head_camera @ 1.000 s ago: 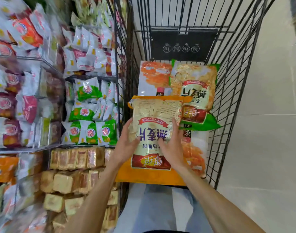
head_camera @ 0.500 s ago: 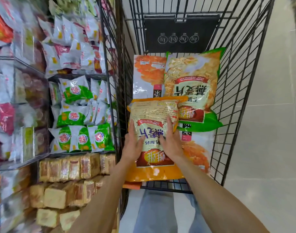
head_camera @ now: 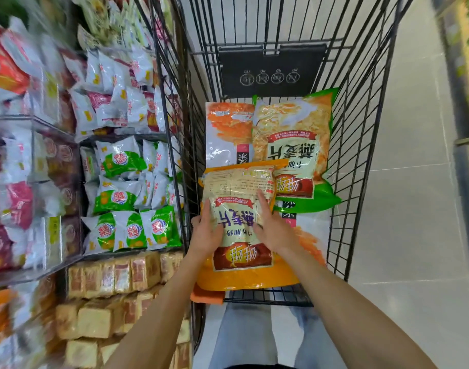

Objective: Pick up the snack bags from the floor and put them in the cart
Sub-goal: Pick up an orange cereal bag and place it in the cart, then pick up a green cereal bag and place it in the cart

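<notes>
In the near end of the cart (head_camera: 361, 166), the left hand (head_camera: 205, 235) and right hand (head_camera: 276, 231) press the orange snack bag (head_camera: 238, 182), fingers (head_camera: 264, 206) straight.

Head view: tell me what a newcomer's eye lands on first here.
The big orange-edged oat bag lies in the near end of the wire cart, with the left hand at its left edge and the right hand flat on top. Beyond it, a green-edged bag lies toward the cart's right side. Left of the cart, rows of small snack packets fill the view.
</notes>
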{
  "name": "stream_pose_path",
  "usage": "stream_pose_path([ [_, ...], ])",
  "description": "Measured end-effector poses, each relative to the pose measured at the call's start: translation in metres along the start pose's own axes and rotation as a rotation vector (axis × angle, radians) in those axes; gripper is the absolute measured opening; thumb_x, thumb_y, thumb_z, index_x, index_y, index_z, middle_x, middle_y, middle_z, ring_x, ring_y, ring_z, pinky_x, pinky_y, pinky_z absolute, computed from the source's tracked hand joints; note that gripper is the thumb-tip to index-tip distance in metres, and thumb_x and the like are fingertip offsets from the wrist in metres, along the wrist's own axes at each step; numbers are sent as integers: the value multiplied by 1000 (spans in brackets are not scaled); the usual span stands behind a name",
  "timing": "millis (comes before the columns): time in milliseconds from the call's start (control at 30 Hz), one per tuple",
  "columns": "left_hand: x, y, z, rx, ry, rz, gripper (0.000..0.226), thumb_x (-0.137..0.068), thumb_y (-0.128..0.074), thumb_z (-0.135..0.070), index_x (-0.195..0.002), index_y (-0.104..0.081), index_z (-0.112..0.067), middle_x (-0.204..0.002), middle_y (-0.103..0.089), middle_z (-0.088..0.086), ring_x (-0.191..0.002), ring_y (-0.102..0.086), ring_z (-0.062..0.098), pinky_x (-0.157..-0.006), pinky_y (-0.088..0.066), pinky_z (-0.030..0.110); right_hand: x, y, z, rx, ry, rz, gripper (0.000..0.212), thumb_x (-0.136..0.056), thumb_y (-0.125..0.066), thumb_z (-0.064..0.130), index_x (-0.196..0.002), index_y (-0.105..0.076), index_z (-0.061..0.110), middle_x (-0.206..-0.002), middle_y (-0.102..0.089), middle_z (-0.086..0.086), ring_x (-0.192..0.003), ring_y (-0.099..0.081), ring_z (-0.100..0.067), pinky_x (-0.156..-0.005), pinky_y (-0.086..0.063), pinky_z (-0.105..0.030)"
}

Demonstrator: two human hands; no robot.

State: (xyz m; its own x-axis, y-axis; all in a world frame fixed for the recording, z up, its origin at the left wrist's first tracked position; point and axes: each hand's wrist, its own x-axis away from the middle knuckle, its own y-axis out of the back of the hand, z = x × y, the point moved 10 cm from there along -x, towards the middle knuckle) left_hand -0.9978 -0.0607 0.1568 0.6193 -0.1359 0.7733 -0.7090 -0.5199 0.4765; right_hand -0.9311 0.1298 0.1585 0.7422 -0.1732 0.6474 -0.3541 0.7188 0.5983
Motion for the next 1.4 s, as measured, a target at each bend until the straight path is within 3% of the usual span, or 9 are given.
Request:
stream_pose_path([
  [67,9,3,-11,-99,54,52,85,-94,-50,-33,-158,6,-39,-153,-26,17,-135,-41,37,-109,-43,47,1,11,-4,116,-22,76,95,-95,-55,45,-148,24,50,-107,-61,-18,-77,-65,-26,-71,-58,-41],
  [133,16,9,-25,-234,48,94,74,-95,-50,-27,-158,-11,-27,-151,-29,15,-135,-41,37,-108,-40,46,3,29,-2,187,-46,102,85,-95,-54,43,-152,9,50,-119,-61,-15,-95,-65,-29,-83,-54,-41],
  [233,29,24,-62,-544,-48,199,52,-99,-46,-34,-150,-40,-25,-154,-39,8,-136,-42,30,-111,-39,42,11,54,10,281,-62,156,66,-96,-50,38,-153,-18,39,-124,-63,-9,-108,-63,-29,-87,-52,-39],
  [367,46,58,-125,-818,-176,238,48,-105,-40,-38,-151,-40,-24,-158,-38,4,-143,-40,27,-113,-35,38,27,94,18,435,-85,206,39,-93,-53,39,-127,-58,22,-124,-64,-3,-109,-63,-26,-82,-53,-36],
  [600,67,93,-247,-1149,-396,61,40,-101,-43,-36,-134,-55,-16,-137,-58,5,-124,-57,28,-99,-50,43,72,190,11,473,-177,102,40,-97,-46,41,-121,-61,13,-116,-65,-4,-108,-62,-24,-95,-51,-41],
  [733,78,63,-303,-1340,-496,99,43,-96,-41,-44,-115,-68,-16,-118,-69,2,-107,-66,26,-91,-54,41,112,245,-11,392,-231,24,54,-96,-46,52,-133,-58,15,-137,-58,-9,-122,-57,-29,-103,-47,-42],
  [833,115,27,-354,-1459,-619,96,40,-98,-45,-43,-111,-67,-12,-113,-68,3,-97,-65,26,-79,-51,35,160,282,-40,310,-281,-49,54,-100,-46,42,-145,-46,11,-149,-47,-11,-134,-47,-30,-107,-42,-40],
  [1167,313,-191,-475,-1726,-1114,140,48,-105,-41,-42,-142,-48,-12,-149,-47,10,-133,-47,31,-105,-41,41,414,299,-220,62,-679,-276,50,-102,-45,42,-142,-51,13,-147,-49,-7,-131,-49,-29,-104,-42,-36],
  [1400,497,-373,-464,-1864,-1481,201,42,-101,-46,-43,-129,-59,-14,-136,-58,7,-121,-56,29,-98,-48,38,628,210,-330,-175,-944,-379,47,-98,-53,40,-134,-57,10,-135,-59,-8,-120,-57,-28,-96,-46,-31],
])
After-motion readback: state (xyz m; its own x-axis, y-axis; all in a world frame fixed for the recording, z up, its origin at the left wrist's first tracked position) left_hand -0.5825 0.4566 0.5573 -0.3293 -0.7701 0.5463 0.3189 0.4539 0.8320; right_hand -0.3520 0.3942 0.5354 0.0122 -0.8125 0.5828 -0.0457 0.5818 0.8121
